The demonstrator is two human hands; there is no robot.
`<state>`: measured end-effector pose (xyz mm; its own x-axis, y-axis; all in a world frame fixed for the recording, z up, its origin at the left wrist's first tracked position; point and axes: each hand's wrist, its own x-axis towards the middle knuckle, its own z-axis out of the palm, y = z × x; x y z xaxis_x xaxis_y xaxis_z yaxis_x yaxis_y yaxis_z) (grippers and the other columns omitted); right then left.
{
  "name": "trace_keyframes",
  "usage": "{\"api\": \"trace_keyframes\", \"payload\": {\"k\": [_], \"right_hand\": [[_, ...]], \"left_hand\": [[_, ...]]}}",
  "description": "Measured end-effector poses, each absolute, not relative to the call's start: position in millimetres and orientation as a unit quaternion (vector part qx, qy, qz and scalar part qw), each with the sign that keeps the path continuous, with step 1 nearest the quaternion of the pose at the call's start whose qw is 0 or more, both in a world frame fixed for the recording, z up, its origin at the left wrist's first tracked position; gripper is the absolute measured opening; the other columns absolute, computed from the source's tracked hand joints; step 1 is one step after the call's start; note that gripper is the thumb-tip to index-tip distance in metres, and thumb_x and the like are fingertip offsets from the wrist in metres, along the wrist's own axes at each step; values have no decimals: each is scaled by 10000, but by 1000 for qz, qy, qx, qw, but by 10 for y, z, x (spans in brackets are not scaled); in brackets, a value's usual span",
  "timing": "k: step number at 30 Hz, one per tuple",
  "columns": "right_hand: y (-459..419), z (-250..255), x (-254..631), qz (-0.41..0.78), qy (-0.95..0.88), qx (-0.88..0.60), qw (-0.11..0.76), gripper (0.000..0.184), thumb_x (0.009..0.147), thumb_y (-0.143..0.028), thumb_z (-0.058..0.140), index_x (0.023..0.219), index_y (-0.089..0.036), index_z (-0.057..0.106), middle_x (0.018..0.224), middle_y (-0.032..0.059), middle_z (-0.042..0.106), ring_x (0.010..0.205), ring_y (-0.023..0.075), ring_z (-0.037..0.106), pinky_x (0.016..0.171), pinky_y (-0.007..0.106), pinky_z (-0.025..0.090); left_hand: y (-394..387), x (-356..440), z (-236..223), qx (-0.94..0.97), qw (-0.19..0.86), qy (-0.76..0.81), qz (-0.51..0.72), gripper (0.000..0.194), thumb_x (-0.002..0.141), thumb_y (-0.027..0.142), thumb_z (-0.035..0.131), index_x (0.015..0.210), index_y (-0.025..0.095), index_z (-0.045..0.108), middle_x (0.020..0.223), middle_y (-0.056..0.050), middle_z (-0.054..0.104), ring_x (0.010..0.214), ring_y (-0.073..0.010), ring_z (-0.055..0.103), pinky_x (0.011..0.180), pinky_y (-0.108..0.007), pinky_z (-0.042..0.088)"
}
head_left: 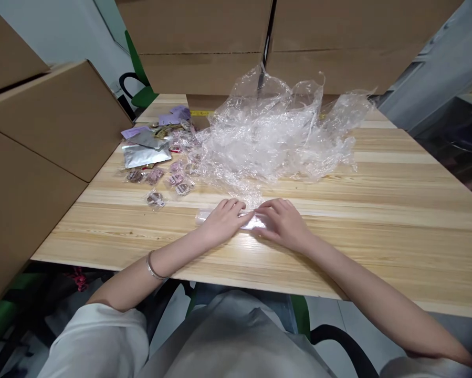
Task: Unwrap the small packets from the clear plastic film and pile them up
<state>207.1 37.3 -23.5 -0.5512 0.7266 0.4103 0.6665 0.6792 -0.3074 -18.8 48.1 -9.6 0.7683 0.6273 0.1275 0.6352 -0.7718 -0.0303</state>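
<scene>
A clear, shiny plastic roll (255,221) lies crosswise on the wooden table (377,231), near its front edge. My left hand (223,220) rests over the roll's left part with the fingers curled across it, and the left end sticks out beyond that hand. Around the right part curve the fingers and thumb of my right hand (286,224). The two hands almost meet at the middle of the roll. Just behind them, a large crumpled heap of clear plastic film (275,139) reaches down close to my fingertips.
Left of the film lie small wrapped packets (156,199), a silver pouch (147,156) and purple packets (175,115). Big cardboard boxes stand at the left (58,121) and behind the table (204,47). A green chair (143,97) shows at the back left.
</scene>
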Motion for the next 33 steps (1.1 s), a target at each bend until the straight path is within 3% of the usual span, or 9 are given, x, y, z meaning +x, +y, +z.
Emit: {"api": "trace_keyframes", "payload": {"k": [2, 5, 10, 14, 18, 20, 23, 28, 33], "right_hand": [[326, -229, 2076, 26, -910, -350, 222, 439, 870, -437, 622, 1192, -139, 616, 1054, 149, 657, 950, 290, 572, 809, 424, 443], [282, -233, 2042, -8, -922, -345, 176, 367, 899, -255, 538, 1228, -103, 596, 926, 141, 685, 841, 273, 588, 735, 399, 441], [311, -270, 1977, -21, -919, -366, 149, 340, 845, -117, 464, 1141, -96, 630, 868, 139, 695, 775, 270, 591, 717, 400, 427], [353, -223, 1992, -22, -899, -397, 182, 304, 824, -140, 498, 1089, -136, 647, 871, 120, 685, 837, 271, 576, 843, 429, 430], [331, -215, 1970, -49, -910, -373, 174, 469, 846, -206, 526, 1312, -151, 536, 1192, 152, 630, 1111, 317, 524, 1049, 516, 321], [318, -266, 1922, -38, -920, -356, 160, 599, 861, -261, 533, 1425, -97, 418, 1243, 191, 589, 1140, 335, 507, 1026, 520, 347], [325, -356, 1847, -18, -910, -386, 148, 611, 937, -373, 490, 1446, -55, 380, 1106, 207, 619, 987, 336, 557, 848, 484, 441], [341, -286, 1868, 133, -869, -439, 186, 394, 945, -443, 532, 1204, -147, 559, 1032, 159, 652, 940, 302, 602, 799, 418, 461], [326, -89, 1992, 369, -752, -511, 191, 315, 912, -499, 563, 1001, -197, 567, 829, 35, 639, 713, 194, 571, 630, 307, 397]], "left_hand": [[451, -228, -86, -944, 15, -326, -54, 373, 976, 307, 467, 1320, 175, 528, 1124, -132, 552, 1054, -264, 500, 909, -395, 428], [403, -296, -76, -945, -36, -320, -62, 602, 903, 417, 530, 1420, 131, 415, 1193, -161, 527, 1086, -294, 486, 941, -429, 427], [406, -318, -108, -934, -31, -353, -49, 603, 849, 151, 483, 1436, 84, 362, 1152, -155, 552, 1078, -277, 509, 931, -400, 442], [479, -332, -75, -935, -14, -352, -48, 327, 994, 270, 427, 1278, 128, 506, 1029, -112, 617, 981, -247, 573, 827, -355, 462], [533, -343, -24, -936, -33, -348, -48, 364, 1016, 433, 395, 1048, 131, 596, 935, -87, 653, 902, -224, 606, 791, -329, 446], [538, -330, -21, -931, -48, -359, -40, 354, 1027, 400, 384, 1115, 124, 586, 960, -79, 667, 907, -214, 614, 810, -324, 436], [525, -301, -40, -930, -26, -367, -25, 399, 1028, 381, 388, 1287, 105, 514, 1041, -101, 659, 974, -235, 604, 849, -342, 416], [497, -280, -58, -924, 41, -380, -11, 738, 917, 532, 555, 1447, 57, 359, 1103, -175, 615, 1031, -310, 562, 872, -394, 393], [490, -302, -65, -936, 67, -344, -36, 619, 917, 275, 535, 1465, 66, 335, 1128, -174, 620, 1088, -318, 556, 933, -437, 408]]}}
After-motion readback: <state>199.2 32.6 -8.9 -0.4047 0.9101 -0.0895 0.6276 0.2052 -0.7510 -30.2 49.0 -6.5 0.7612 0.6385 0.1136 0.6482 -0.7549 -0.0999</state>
